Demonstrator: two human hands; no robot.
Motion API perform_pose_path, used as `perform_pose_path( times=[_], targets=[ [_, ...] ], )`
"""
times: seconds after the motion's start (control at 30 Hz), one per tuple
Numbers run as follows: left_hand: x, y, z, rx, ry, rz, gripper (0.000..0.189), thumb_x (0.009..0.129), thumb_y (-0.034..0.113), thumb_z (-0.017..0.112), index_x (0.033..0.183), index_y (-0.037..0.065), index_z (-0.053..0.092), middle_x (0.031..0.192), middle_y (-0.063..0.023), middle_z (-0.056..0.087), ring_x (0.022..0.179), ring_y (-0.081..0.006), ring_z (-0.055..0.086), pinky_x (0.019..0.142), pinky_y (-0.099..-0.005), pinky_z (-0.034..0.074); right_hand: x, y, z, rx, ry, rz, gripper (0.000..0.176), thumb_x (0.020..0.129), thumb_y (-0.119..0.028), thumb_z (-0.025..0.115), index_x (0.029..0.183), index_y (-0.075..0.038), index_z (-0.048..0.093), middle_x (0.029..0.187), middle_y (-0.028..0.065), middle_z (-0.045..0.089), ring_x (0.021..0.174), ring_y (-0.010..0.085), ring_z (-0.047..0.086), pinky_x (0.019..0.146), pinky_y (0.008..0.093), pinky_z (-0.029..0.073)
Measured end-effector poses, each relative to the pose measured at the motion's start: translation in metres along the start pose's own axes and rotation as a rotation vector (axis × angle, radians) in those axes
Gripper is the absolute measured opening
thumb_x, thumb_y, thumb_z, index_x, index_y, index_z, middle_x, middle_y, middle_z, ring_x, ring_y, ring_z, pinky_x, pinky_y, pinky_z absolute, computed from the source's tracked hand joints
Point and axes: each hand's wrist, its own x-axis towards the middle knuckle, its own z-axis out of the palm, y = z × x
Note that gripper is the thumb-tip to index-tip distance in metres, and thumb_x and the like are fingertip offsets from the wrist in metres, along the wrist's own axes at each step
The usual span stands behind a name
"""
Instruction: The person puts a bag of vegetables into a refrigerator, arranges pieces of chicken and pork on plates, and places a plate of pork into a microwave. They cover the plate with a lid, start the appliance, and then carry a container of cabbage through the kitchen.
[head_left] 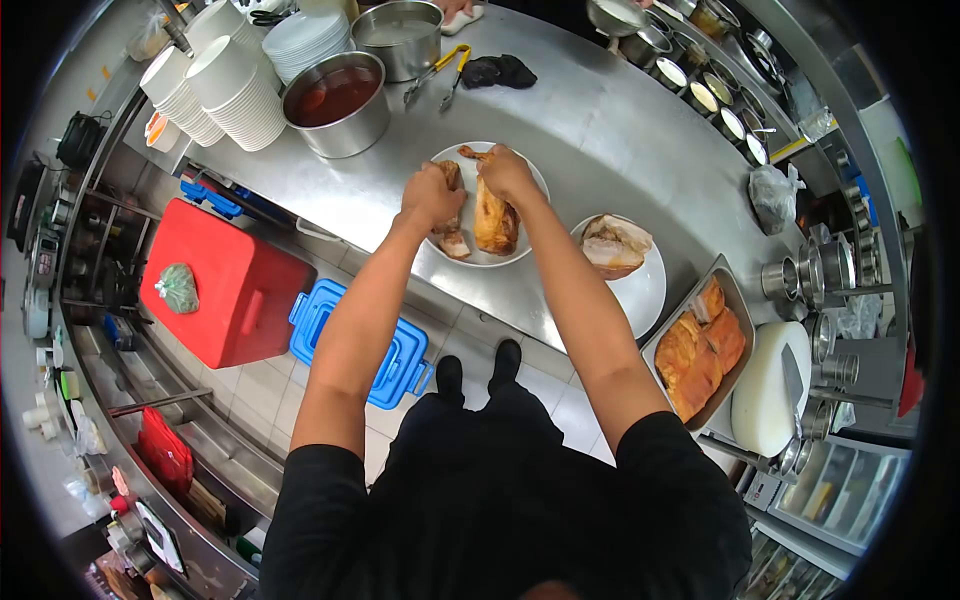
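Observation:
Both my hands are over a round white plate (476,262) on the steel counter. My left hand (432,197) is closed on a browned piece of meat (454,240) on the plate's left side. At the plate's right side my right hand (508,176) grips the upper part of a roasted poultry piece (494,222), its bony end showing at the top. To the right, a second white plate (640,295) carries a pale cut piece of meat (612,247). Farther right, a metal tray (655,340) holds several roasted, golden-brown pieces (690,365).
Behind stand a pot of reddish liquid (335,95), another pot (398,35), yellow-handled tongs (445,72), a black cloth-like item (498,71) and stacked bowls (235,90). A white board with a knife (768,390) is at right. Another person's hand (455,8) shows at the top.

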Motion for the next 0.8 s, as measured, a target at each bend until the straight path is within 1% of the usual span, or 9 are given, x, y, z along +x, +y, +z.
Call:
perform_pose_path(
  times=[0.07, 0.2, 0.27, 0.33, 0.43, 0.5, 0.57, 0.6, 0.8],
  targets=[
    [0.003, -0.011, 0.006, -0.024, 0.034, 0.018, 0.058, 0.069, 0.027, 0.072, 0.105, -0.013, 0.05, 0.092, -0.0256, 0.064, 0.087, -0.0348, 0.065, 0.078, -0.037, 0.052, 0.003, 0.004, 0.001, -0.107, -0.05, -0.116, 0.038, 0.085, -0.024, 0.061, 0.113, 0.0, 0.053, 0.112, 0.0236, 0.059, 0.105, 0.0374, 0.057, 0.089, 0.0401, 0.046],
    [0.003, -0.025, -0.011, -0.823, 0.026, -0.008, 0.041, 0.08, 0.024, 0.062, 0.108, -0.005, 0.053, 0.097, -0.0142, 0.064, 0.085, -0.0208, 0.064, 0.074, -0.0319, 0.053, 0.011, 0.007, 0.005, -0.001, -0.168, -0.104, 0.043, 0.088, -0.033, 0.057, 0.114, 0.001, 0.054, 0.113, 0.0241, 0.059, 0.106, 0.0372, 0.057, 0.091, 0.0381, 0.045],
    [-0.006, -0.043, -0.026, -1.168, -0.049, -0.045, 0.038, 0.088, 0.024, 0.056, 0.114, -0.003, 0.052, 0.104, -0.0116, 0.061, 0.09, -0.0178, 0.062, 0.077, -0.0309, 0.052, 0.017, 0.013, 0.019, 0.295, -0.12, -0.165, 0.055, 0.091, -0.044, 0.05, 0.115, 0.005, 0.055, 0.115, 0.024, 0.058, 0.11, 0.0354, 0.056, 0.093, 0.0378, 0.043],
    [-0.026, -0.034, -0.034, -1.312, -0.057, 0.016, 0.041, 0.092, 0.029, 0.053, 0.118, -0.003, 0.049, 0.11, -0.0122, 0.059, 0.098, -0.0182, 0.06, 0.082, -0.0314, 0.051, -0.023, -0.003, -0.008, 0.27, 0.149, -0.253, 0.053, 0.094, -0.045, 0.045, 0.111, 0.004, 0.058, 0.106, 0.0214, 0.062, 0.096, 0.024, 0.059, 0.086, 0.0343, 0.044],
    [-0.064, 0.007, -0.039, -1.528, -0.202, 0.08, 0.05, 0.094, 0.037, 0.05, 0.125, -0.002, 0.043, 0.115, -0.0125, 0.056, 0.103, -0.0191, 0.059, 0.087, -0.0334, 0.05, -0.102, -0.011, -0.056, 0.764, -0.304, -0.138, 0.064, 0.092, -0.057, 0.041, 0.116, 0.001, 0.054, 0.095, 0.0089, 0.06, 0.097, 0.0176, 0.056, 0.082, 0.0295, 0.047],
    [-0.084, 0.039, -0.017, -1.529, -0.268, 0.126, 0.047, 0.096, 0.036, 0.047, 0.126, 0.0, 0.043, 0.115, -0.0126, 0.056, 0.104, -0.0189, 0.057, 0.088, -0.0324, 0.049, -0.145, 0.007, -0.06, 0.932, -0.268, -0.238, 0.068, 0.087, -0.059, 0.051, 0.116, 0.002, 0.052, 0.097, 0.009, 0.06, 0.094, 0.0186, 0.057, 0.082, 0.0298, 0.047],
    [-0.102, 0.069, 0.014, -1.327, -0.129, 0.171, 0.046, 0.097, 0.037, 0.045, 0.125, 0.0, 0.044, 0.116, -0.0118, 0.055, 0.103, -0.018, 0.056, 0.087, -0.0304, 0.047, -0.175, 0.032, -0.074, 0.57, 0.016, -0.341, 0.072, 0.078, -0.057, 0.065, 0.114, 0.004, 0.053, 0.099, 0.01, 0.06, 0.093, 0.0173, 0.057, 0.082, 0.0296, 0.047],
    [-0.116, 0.09, 0.02, -1.245, -0.173, 0.228, 0.047, 0.097, 0.038, 0.044, 0.125, -0.001, 0.044, 0.115, -0.0119, 0.054, 0.102, -0.0175, 0.056, 0.085, -0.0293, 0.047, -0.196, 0.034, -0.097, 0.578, 0.022, -0.174, 0.073, 0.07, -0.049, 0.075, 0.113, 0.005, 0.053, 0.102, 0.012, 0.06, 0.095, 0.0176, 0.057, 0.083, 0.0305, 0.046],
    [-0.142, 0.119, 0.057, -0.895, -0.335, 0.543, 0.056, 0.09, 0.035, 0.058, 0.126, -0.004, 0.043, 0.108, -0.0146, 0.055, 0.095, -0.0161, 0.055, 0.077, -0.0272, 0.046, -0.253, 0.121, -0.142, 0.605, 0.235, -0.034, 0.069, 0.063, -0.047, 0.079, 0.099, 0.007, 0.059, 0.087, 0.0155, 0.064, 0.082, 0.0195, 0.063, 0.075, 0.0292, 0.049]
  ],
)
